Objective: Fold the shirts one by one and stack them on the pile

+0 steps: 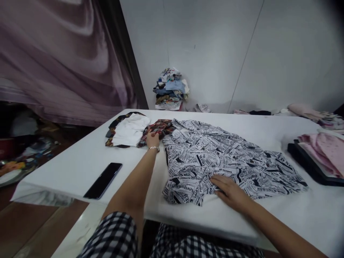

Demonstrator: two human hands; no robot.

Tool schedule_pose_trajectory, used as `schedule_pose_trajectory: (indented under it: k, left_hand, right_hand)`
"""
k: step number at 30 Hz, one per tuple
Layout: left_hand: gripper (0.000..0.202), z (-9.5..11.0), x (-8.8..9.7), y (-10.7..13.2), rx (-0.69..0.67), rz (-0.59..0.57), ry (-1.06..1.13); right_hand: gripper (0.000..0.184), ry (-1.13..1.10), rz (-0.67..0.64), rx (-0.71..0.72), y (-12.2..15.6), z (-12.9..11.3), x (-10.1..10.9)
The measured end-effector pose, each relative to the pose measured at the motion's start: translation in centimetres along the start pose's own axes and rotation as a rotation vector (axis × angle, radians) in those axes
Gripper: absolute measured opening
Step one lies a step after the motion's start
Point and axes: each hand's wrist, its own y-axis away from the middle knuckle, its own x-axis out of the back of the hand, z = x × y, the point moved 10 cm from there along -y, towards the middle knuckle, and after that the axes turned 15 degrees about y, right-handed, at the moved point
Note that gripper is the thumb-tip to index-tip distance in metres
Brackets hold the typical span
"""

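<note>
A shirt with a black-and-white newspaper print [204,154] lies spread on the white table. My right hand [227,190] rests on its near edge, fingers stretched out and flat on the cloth. My left hand [152,140], with a bracelet at the wrist, reaches to a red-and-black plaid garment [162,126] left of the shirt. Its fingers are curled on the plaid cloth, and their tips are partly hidden. Beside the plaid garment is a folded white garment [131,129] on top of a dark patterned one [109,141].
A black phone [103,180] lies near the front left edge of the white table [67,168]. Folded pink [326,150] and dark clothes are stacked at the right. A tall clothes pile [172,87] stands behind, against the wall. A mauve curtain [59,53] hangs at the left.
</note>
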Motion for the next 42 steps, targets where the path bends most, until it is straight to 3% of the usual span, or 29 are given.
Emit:
schedule_pose_trajectory:
  k: [2, 6, 11, 13, 15, 17, 20, 22, 25, 28, 35, 38, 42]
  left_hand:
    - [0.035, -1.7, 0.3, 2.3, 0.021, -0.06, -0.005]
    - [0.037, -3.5, -1.2, 9.3, 0.015, -0.254, -0.096]
    - [0.05, -2.5, -2.4, 18.3, -0.103, -0.386, -0.174]
    - [0.054, -2.1, -3.1, 20.9, -0.14, -0.462, -0.165]
    - [0.045, -1.8, -3.5, 22.7, -0.178, -0.536, -0.147]
    - [0.029, -1.3, -2.9, 23.2, -0.217, -0.542, -0.086]
    - [0.016, -0.5, -0.6, 22.9, -0.236, -0.451, 0.077]
    - [0.018, 0.2, 0.5, 22.9, -0.219, -0.445, 0.208]
    - [0.023, 1.6, 1.2, 23.5, -0.168, -0.51, 0.402]
    - [0.025, 2.5, 2.0, 24.2, -0.067, -0.56, 0.586]
    - [0.024, 2.9, 1.8, 28.5, 0.23, -0.942, 0.818]
    - [0.025, 4.9, 2.2, 26.8, 0.139, -0.887, 0.828]
    - [0.03, 9.1, 1.5, 20.0, 0.042, -0.772, 0.931]
  right_hand:
    - [0.04, 0.008, 0.003, -0.002, 0.4, -0.5, 0.1]
    - [0.049, 0.009, 0.007, 0.012, 0.5, -2.5, 0.6]
    - [0.053, 0.02, 0.023, -0.008, -0.6, -3.9, 0.7]
    - [0.049, 0.029, 0.029, -0.015, -0.8, -4.1, 1.0]
    - [0.045, -0.005, 0.04, 0.009, -0.6, -4.7, 1.6]
    - [0.04, -0.071, 0.058, 0.04, 0.1, -5.4, 2.5]
    - [0.035, -0.179, 0.053, 0.018, 1.3, -5.6, 3.2]
    - [0.042, -0.218, 0.044, -0.051, 1.8, -5.1, 3.1]
    - [0.068, -0.15, 0.039, -0.158, 1.6, -4.3, 3.1]
    - [0.065, -0.058, 0.004, -0.174, 1.1, -4.3, 3.2]
    - [0.046, -0.119, 0.069, 0.062, 3.3, -6.3, 5.3]
    - [0.039, -0.16, 0.073, 0.039, 3.9, -6.0, 6.0]
    - [0.028, -0.371, -0.016, -0.083, 1.3, -3.8, 6.4]
